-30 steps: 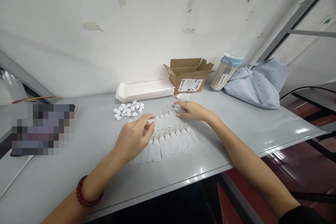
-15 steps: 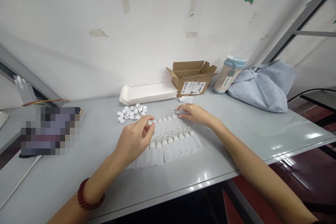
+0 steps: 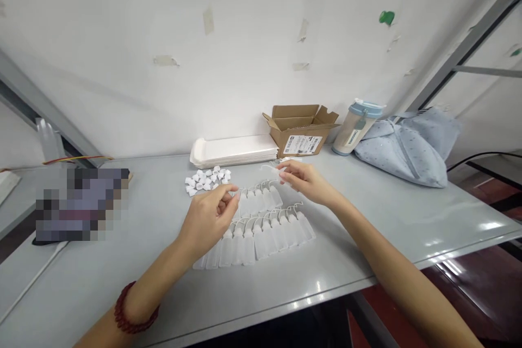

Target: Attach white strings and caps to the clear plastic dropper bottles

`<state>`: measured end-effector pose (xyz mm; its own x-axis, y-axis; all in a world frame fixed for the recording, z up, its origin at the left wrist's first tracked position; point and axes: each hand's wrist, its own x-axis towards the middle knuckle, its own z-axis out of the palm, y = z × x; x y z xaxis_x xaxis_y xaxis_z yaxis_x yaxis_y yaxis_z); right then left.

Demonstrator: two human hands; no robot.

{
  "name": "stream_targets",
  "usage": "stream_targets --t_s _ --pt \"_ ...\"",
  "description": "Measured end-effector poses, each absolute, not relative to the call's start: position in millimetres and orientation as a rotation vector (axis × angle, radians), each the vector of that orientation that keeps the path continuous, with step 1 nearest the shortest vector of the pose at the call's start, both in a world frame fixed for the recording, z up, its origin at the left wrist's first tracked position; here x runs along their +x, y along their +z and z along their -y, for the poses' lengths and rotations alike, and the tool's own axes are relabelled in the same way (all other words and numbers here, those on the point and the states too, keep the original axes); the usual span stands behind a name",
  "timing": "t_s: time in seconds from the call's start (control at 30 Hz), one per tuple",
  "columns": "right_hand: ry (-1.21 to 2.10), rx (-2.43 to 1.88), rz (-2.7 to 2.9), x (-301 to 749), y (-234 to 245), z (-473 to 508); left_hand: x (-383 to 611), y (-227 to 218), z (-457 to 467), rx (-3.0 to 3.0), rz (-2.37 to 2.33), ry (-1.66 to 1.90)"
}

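Observation:
Several translucent white plastic bottles with thin curved spouts lie in two rows, a front row (image 3: 265, 239) and a shorter back row (image 3: 259, 201). My right hand (image 3: 306, 180) is just beyond the right end of the back row, its thumb and fingers pinching a small bottle (image 3: 275, 173). That bottle's thin spout points left, and much of its body is hidden by the fingers. By the back row's left end is my left hand (image 3: 210, 217), thumb and forefinger pressed together. Whatever may be between those fingertips is hidden. A pile of small white caps (image 3: 207, 179) sits behind this hand.
A stack of white trays (image 3: 236, 150) and an open cardboard box (image 3: 304, 133) stand against the wall. Right of them are a tumbler (image 3: 354, 129) and a light blue cloth bag (image 3: 402, 149). A blurred-out object (image 3: 84, 204) with a white cable lies at left on the grey table (image 3: 367, 185).
My right hand has moved slightly away from the back row with the small bottle pinched in it. My left hand stays nearly in place. The view has tilted up a little.

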<state>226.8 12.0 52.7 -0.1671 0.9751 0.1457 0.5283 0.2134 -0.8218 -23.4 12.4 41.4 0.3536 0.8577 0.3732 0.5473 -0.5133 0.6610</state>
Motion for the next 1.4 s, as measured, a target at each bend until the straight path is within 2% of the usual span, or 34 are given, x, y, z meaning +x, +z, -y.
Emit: stream_targets --t_s 0.17,0.4,0.8,0.87,1.03,1.2,1.4 --pt "1.254 -1.047 1.618 195.7 49.3 1.7 -15.6 48.3 -8.7 1.807 -1.072 0.811" --pt "1.422 -0.981 1.569 174.1 43.3 11.2 -10.5 51.1 -6.8 1.609 -0.895 0.899" --pt "1.331 -0.962 1.565 167.0 41.9 18.0 -15.0 49.4 -12.5 1.527 -0.859 0.775" --pt "1.277 -1.016 1.522 168.5 41.7 15.8 -25.4 49.3 -23.5 1.598 -0.948 0.757" --pt "1.183 -1.100 1.434 174.8 41.6 9.9 -55.2 41.1 -61.4 1.936 -1.461 1.063" --pt "1.146 -1.127 1.481 171.4 40.2 10.3 -48.0 26.2 -90.5 2.334 -1.432 0.968" --pt "1.105 -1.122 1.508 165.8 40.1 12.3 -35.2 12.7 -100.0 2.433 -1.392 0.827"
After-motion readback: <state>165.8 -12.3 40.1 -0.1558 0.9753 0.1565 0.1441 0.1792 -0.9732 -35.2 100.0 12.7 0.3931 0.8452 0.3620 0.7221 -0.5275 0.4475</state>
